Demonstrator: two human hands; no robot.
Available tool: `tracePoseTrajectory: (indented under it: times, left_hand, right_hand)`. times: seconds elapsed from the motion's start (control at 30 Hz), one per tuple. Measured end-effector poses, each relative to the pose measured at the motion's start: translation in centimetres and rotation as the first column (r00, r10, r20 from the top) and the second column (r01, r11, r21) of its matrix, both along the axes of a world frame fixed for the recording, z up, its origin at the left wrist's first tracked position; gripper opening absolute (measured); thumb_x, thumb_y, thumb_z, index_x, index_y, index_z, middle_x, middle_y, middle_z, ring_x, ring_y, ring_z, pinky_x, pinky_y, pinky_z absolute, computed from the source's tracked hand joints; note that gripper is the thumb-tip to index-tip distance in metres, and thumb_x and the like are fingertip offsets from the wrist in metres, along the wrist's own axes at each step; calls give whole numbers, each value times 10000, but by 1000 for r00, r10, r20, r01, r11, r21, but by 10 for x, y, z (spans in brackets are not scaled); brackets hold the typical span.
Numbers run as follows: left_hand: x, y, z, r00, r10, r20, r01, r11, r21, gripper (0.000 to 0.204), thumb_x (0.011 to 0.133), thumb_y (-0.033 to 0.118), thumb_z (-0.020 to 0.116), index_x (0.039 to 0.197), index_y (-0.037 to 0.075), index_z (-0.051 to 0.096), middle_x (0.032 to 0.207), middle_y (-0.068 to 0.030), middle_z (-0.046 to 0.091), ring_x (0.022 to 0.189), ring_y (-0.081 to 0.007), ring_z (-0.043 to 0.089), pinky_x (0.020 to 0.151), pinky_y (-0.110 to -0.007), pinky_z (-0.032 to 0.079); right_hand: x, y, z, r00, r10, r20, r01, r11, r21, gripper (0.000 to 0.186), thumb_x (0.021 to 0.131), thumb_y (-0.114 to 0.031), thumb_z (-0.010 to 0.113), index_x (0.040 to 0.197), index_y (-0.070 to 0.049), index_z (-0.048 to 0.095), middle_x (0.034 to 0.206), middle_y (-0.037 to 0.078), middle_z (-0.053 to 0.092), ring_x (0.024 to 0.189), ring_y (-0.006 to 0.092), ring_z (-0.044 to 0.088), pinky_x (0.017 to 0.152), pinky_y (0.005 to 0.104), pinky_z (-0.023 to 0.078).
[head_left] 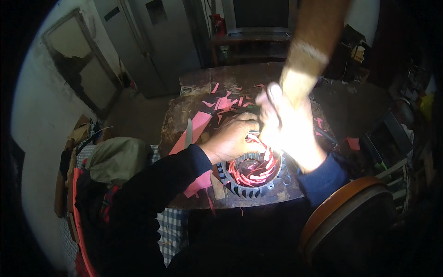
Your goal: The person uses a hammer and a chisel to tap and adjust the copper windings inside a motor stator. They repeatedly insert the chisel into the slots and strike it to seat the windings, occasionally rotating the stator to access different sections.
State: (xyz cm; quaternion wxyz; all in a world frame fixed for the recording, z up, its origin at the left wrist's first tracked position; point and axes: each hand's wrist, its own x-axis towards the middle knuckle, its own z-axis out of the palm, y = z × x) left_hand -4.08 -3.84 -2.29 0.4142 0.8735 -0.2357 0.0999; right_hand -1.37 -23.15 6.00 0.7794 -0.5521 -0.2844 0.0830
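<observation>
My right hand [290, 134], bright and smeared by motion, grips a thick, blurred wooden bar [303, 69] that rises out of the top of the view. My left hand [233, 138] has curled fingers at the back rim of a ribbed metal motor stator [247, 189], beside the right hand; what they grip is hidden. Inside the stator are red windings with pale pink slips [261, 171]. Pink insulation sheet [200, 121] lies left of the hands under a knife [188, 131], with cut pink scraps [224, 104] behind. Scissors [286, 178] lie at the stator's right.
The stator stands on a worn table [194, 74]. A green cloth bundle [115, 161] is at the left on a checked cloth. A round orange-rimmed seat [330, 203] is at the lower right. A refrigerator [129, 46] and a dark screen [260, 14] are behind.
</observation>
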Motion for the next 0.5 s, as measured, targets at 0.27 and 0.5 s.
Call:
tracePoseTrajectory:
  times: [0.27,0.5]
  left_hand:
    - [5,1,-4,997,-15,-72,18,999,49,484,857,241,950,1240,25,748,1352,-200,726,1320,-320,674,1138,-459,518]
    - [2,1,-1,998,-7,55,-1,990,143,557,821,319,957,1269,41,777,1368,-200,719,1297,-375,681,1121,-473,528]
  right_hand:
    - [-25,1,-15,981,55,185,-42,996,-75,315,1068,-327,789,1002,-22,751,840,61,709,760,132,656,702,324,539]
    - [-15,-7,2,987,36,156,-7,984,-180,381,1073,-408,778,1046,-28,777,818,10,683,734,117,640,682,311,531]
